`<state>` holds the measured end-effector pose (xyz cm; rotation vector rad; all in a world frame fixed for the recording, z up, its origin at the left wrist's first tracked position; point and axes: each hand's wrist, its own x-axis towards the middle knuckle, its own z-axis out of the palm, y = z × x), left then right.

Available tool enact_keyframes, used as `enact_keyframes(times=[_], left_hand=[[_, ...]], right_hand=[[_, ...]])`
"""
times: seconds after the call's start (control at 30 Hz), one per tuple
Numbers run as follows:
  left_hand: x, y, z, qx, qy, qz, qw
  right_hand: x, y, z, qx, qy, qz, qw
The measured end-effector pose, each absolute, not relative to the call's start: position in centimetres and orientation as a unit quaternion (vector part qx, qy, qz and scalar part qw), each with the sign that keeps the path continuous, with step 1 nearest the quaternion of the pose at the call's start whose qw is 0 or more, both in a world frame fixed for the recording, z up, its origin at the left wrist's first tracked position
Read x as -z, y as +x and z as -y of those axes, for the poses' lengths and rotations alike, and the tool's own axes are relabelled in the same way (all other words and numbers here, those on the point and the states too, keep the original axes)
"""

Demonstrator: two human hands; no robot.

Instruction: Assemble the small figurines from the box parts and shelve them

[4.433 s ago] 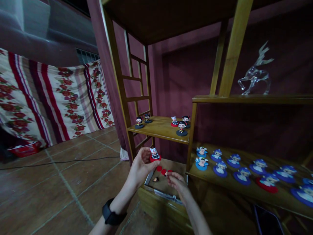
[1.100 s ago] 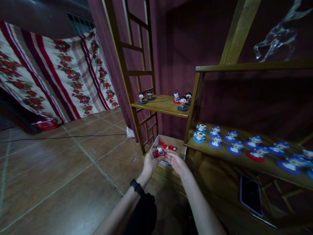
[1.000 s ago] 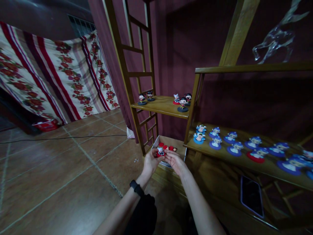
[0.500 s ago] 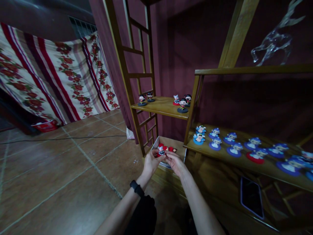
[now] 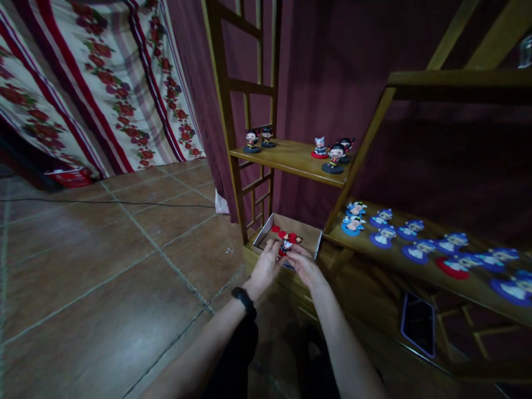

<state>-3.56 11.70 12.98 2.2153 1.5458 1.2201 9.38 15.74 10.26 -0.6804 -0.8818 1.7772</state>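
Both hands meet over a shallow cardboard box (image 5: 319, 244) on the low shelf. Between the fingertips is a small figurine (image 5: 286, 245) with a whitish head, dark clothing and a red base. My left hand (image 5: 266, 263) wraps its fingers round one side of it. From the other side, my right hand (image 5: 305, 263) closes its fingers on the base. Inside the box, just beyond the fingers, lie red round bases (image 5: 276, 228) and small dark-haired figures (image 5: 298, 239). The finger pads are partly hidden.
Above the box, a wooden shelf (image 5: 291, 160) holds several figurines (image 5: 336, 158). Rows of blue-based figurines (image 5: 383, 236) stand on the right shelf. A phone (image 5: 418, 324) lies lower right. Lattice posts (image 5: 222, 83) rise at the left, and a cable (image 5: 124, 203) crosses the tiled floor.
The camera view has tilted and moved closer, so the shelves shift in the picture. The figurine stays between both hands, now tilted and lower between the fingers.
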Motion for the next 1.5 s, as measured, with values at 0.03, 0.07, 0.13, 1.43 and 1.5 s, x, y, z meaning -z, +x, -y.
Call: enact_keyframes(times=[0.03,0.07,0.13,1.43,1.5], left_hand=[[-12.8,-3.6,-11.7,-0.394,0.759,-0.512,0.085],[-12.6,-3.6,-11.8,-0.378,0.772,-0.505,0.080],[-12.3,-3.7,-12.0,-0.351,0.791,-0.496,0.066],[-36.6,-7.4,-16.4,-0.631,0.608,-0.388,0.285],[-38.7,-6.5,-18.6,-0.599,0.643,-0.389,0.277]], right_hand=[[-10.0,9.3,-15.9,-0.731,-0.289,0.365,0.499],[-9.7,9.3,-16.1,-0.728,-0.296,0.363,0.501],[-9.1,9.1,-16.4,-0.719,-0.313,0.356,0.508],[-11.9,6.2,-16.0,-0.754,-0.251,0.308,0.523],[-12.0,6.6,-16.1,-0.754,-0.253,0.299,0.527]])
